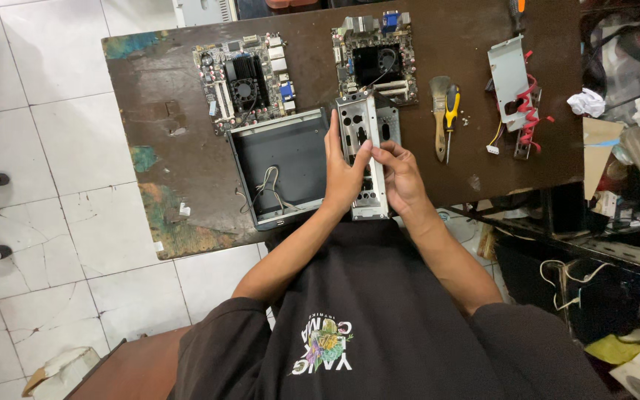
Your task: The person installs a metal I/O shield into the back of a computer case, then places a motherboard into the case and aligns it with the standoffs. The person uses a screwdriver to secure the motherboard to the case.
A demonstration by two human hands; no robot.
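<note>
While I watch from the head view, both hands grip a perforated metal bracket plate [365, 152] at the near edge of the tabletop [157, 111], just right of the open grey chassis tray [279, 159]: the left hand [342, 174] closes on its left long edge, the right hand [401, 178] pinches its right side. I judge the plate light, stiff yet bendable thin sheet metal with sharp stamped cut-outs, best held by its long folded edges. Two circuit boards [246, 80] lie beyond along the far edge; a brush [439, 111] and yellow-handled screwdriver [451, 111] rest to the right.
</note>
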